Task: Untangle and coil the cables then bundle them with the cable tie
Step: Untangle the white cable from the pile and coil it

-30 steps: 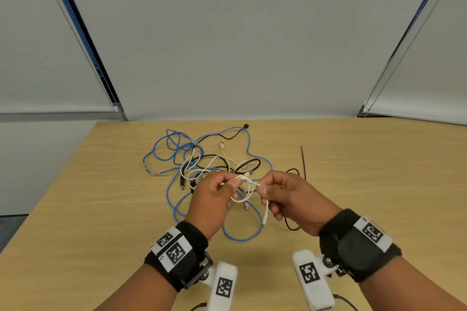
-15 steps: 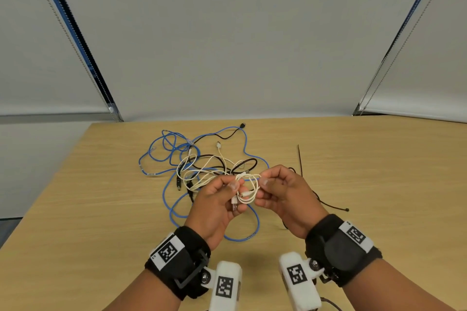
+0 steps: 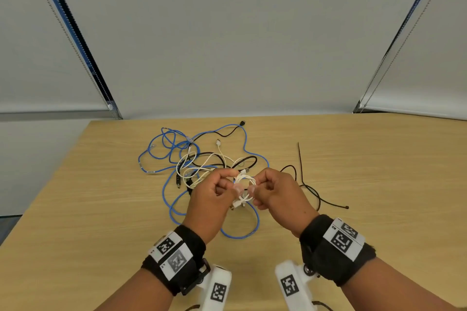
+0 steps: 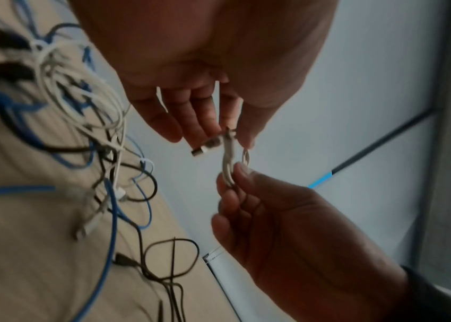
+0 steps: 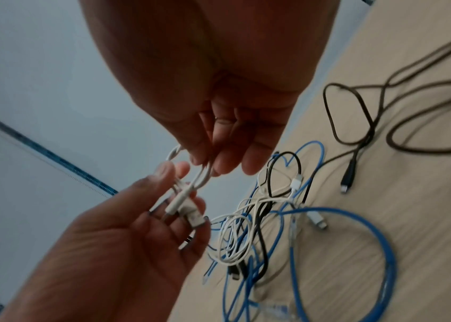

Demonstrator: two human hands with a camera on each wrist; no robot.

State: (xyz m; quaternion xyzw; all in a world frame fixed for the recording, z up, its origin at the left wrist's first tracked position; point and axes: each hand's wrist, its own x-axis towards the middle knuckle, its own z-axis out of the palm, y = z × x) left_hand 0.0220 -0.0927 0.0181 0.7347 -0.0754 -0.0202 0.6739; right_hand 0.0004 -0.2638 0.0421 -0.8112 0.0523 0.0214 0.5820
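Note:
Both hands hold a small white cable coil [image 3: 244,189] in the air above the wooden table [image 3: 379,184]. My left hand [image 3: 233,188] pinches the coil's left side, with both plugs [image 5: 183,207] hanging under its fingers. My right hand [image 3: 252,190] pinches the coil's right side [image 4: 228,165]. Behind the hands a tangle lies on the table: a blue cable [image 3: 166,149], a black cable [image 3: 227,158] and another white cable [image 3: 192,166]. A black cable tie [image 3: 300,159] lies straight to the right of the tangle.
A thin black cable [image 3: 317,194] trails across the table right of my right hand. Grey window blinds [image 3: 227,33] hang behind the table's far edge. Bare tabletop extends left and right of the tangle.
The loose hanging tail of the white cable has been wound up into a small tight coil between both hands. The hands have drawn closer together.

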